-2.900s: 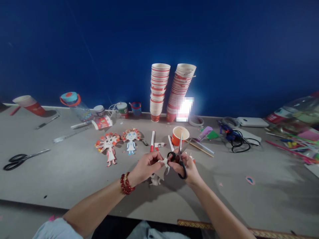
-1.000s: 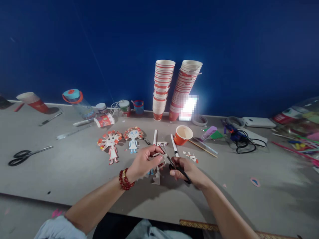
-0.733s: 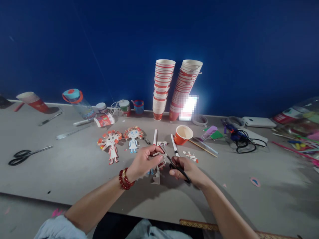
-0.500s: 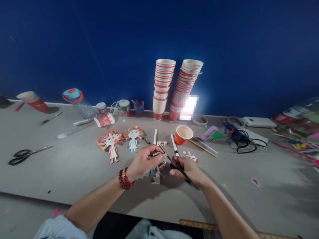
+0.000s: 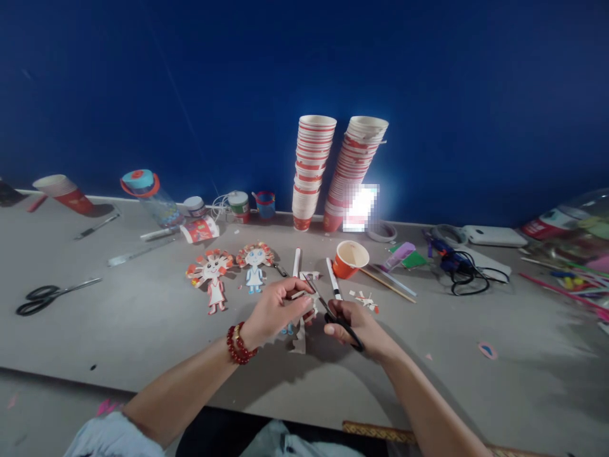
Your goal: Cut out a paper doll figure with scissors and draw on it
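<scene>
Paper piece (image 5: 311, 308), pale, ragged-edged; held above the near middle of the table (image 5: 152, 320), between the hands; pinched between thumb and fingers of the left hand (image 5: 276, 311); partly hidden, its long axis cannot be told.

Scissors (image 5: 321, 301), black-handled; gripped in the right hand (image 5: 364, 327); long axis slanting, handles near and to the right, tips away and to the left; blades run along the right-hand side of the paper piece, contact unclear; the paper thus lies left of the right hand, the left hand nearer by being on it; hands close to each other, not touching.

Paper strip (image 5: 299, 341), pale, just below the left fingertips; joined or loose, cannot tell; blue-marked paper (image 5: 287, 329), partly covered by the left hand.

Black-and-white marker (image 5: 334, 279), just beyond the right hand; orange cup (image 5: 346, 269), upright, behind it; paper scraps (image 5: 365, 300), right of the marker; two paper dolls, red-dressed doll (image 5: 216, 291) and blue-dressed doll (image 5: 255, 274), flat, beyond and left of the left hand.
</scene>
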Action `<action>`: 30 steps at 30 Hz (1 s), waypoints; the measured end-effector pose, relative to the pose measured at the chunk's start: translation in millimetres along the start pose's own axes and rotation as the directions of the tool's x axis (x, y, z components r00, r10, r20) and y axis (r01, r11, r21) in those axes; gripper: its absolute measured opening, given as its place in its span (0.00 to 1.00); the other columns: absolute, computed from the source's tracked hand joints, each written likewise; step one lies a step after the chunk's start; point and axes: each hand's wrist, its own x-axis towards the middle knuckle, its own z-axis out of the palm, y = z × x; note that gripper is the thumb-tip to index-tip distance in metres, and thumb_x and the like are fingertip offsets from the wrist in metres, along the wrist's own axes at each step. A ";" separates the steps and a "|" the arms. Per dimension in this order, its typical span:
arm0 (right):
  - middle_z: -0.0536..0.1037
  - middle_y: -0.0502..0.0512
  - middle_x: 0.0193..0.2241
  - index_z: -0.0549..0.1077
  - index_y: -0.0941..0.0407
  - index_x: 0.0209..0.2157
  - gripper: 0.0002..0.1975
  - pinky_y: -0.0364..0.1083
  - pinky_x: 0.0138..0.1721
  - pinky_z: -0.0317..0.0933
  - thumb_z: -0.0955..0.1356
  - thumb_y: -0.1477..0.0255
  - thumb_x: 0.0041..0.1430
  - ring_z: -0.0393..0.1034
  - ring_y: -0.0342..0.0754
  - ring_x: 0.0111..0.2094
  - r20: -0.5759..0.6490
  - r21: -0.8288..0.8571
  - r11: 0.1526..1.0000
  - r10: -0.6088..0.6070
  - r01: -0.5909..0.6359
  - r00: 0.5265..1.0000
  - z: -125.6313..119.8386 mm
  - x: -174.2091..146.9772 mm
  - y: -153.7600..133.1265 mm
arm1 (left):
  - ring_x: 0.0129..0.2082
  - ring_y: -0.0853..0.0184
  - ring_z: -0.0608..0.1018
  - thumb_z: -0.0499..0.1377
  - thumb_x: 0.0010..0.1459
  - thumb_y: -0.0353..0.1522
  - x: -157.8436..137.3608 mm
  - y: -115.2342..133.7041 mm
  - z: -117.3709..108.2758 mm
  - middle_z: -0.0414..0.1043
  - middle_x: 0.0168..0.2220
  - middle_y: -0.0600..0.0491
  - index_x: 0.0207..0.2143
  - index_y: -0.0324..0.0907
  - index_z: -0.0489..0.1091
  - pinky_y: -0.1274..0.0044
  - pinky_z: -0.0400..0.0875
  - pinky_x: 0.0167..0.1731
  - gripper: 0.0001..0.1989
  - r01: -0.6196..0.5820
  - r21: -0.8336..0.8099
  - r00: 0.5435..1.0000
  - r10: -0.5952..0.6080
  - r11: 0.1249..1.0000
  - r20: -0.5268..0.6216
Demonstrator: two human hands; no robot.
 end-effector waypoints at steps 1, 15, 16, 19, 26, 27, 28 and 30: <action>0.56 0.41 0.16 0.54 0.53 0.22 0.31 0.41 0.20 0.45 0.72 0.43 0.42 0.51 0.40 0.19 -0.001 0.011 1.000 0.003 -0.003 1.000 0.5 0.1 -0.4 | 0.24 0.70 0.76 0.62 0.56 0.38 -0.1 -0.3 0.2 0.72 0.26 0.55 0.37 0.40 0.68 0.80 0.68 0.25 0.12 0.001 -0.009 1.000 -0.001 1.000 -0.002; 0.57 0.42 0.14 0.55 0.53 0.21 0.32 0.40 0.18 0.46 0.71 0.42 0.41 0.53 0.40 0.17 -0.031 0.011 1.000 0.017 -0.016 0.999 4.3 1.6 -0.3 | 0.24 0.69 0.76 0.61 0.57 0.37 -0.9 -0.4 3.2 0.71 0.26 0.54 0.39 0.38 0.68 0.80 0.68 0.25 0.12 -0.010 -0.015 0.999 0.009 1.000 -0.037; 0.57 0.42 0.14 0.55 0.53 0.21 0.32 0.40 0.18 0.46 0.71 0.42 0.42 0.53 0.40 0.17 -0.032 0.009 1.000 0.015 -0.015 0.999 4.6 1.7 0.0 | 0.25 0.69 0.76 0.61 0.57 0.37 -1.0 -0.9 3.3 0.72 0.26 0.54 0.39 0.38 0.69 0.80 0.68 0.25 0.12 -0.015 -0.007 0.999 0.015 1.000 -0.044; 0.58 0.42 0.14 0.56 0.53 0.21 0.31 0.40 0.18 0.46 0.71 0.42 0.42 0.54 0.40 0.17 -0.039 0.003 1.000 0.013 -0.013 0.999 5.5 1.7 1.1 | 0.25 0.68 0.77 0.61 0.56 0.38 -1.4 -2.3 3.7 0.72 0.27 0.53 0.39 0.38 0.69 0.80 0.68 0.25 0.13 -0.025 0.003 0.998 0.025 1.000 -0.058; 0.61 0.43 0.13 0.56 0.53 0.21 0.32 0.40 0.18 0.45 0.70 0.40 0.41 0.54 0.40 0.16 -0.050 -0.014 0.999 0.031 -0.031 0.998 7.3 2.3 3.1 | 0.25 0.70 0.75 0.62 0.56 0.39 -2.6 -1.6 5.6 0.72 0.26 0.54 0.38 0.38 0.69 0.81 0.65 0.24 0.13 -0.024 0.006 0.997 0.025 1.000 -0.079; 0.61 0.43 0.13 0.56 0.53 0.21 0.32 0.40 0.17 0.45 0.70 0.40 0.41 0.54 0.40 0.16 -0.051 -0.013 0.999 0.035 -0.036 0.998 7.4 2.3 2.9 | 0.25 0.70 0.75 0.62 0.56 0.39 -2.4 -0.9 6.0 0.72 0.26 0.54 0.38 0.38 0.69 0.81 0.65 0.23 0.14 -0.024 0.001 0.997 0.024 1.000 -0.078; 0.61 0.42 0.14 0.56 0.53 0.21 0.32 0.40 0.18 0.46 0.70 0.40 0.41 0.55 0.40 0.16 -0.051 -0.010 0.999 0.039 -0.040 0.998 7.4 2.3 2.6 | 0.25 0.70 0.75 0.62 0.56 0.39 -2.2 -0.3 6.4 0.71 0.26 0.54 0.38 0.38 0.69 0.81 0.65 0.24 0.14 -0.023 -0.010 0.997 0.023 1.000 -0.075; 0.61 0.42 0.14 0.56 0.53 0.21 0.32 0.40 0.18 0.46 0.70 0.40 0.40 0.55 0.40 0.16 -0.053 -0.002 0.999 0.046 -0.046 0.998 7.4 1.9 1.6 | 0.25 0.69 0.76 0.62 0.55 0.40 -1.8 0.8 6.9 0.71 0.26 0.54 0.37 0.38 0.69 0.80 0.66 0.25 0.15 -0.028 -0.024 0.997 0.026 0.999 -0.069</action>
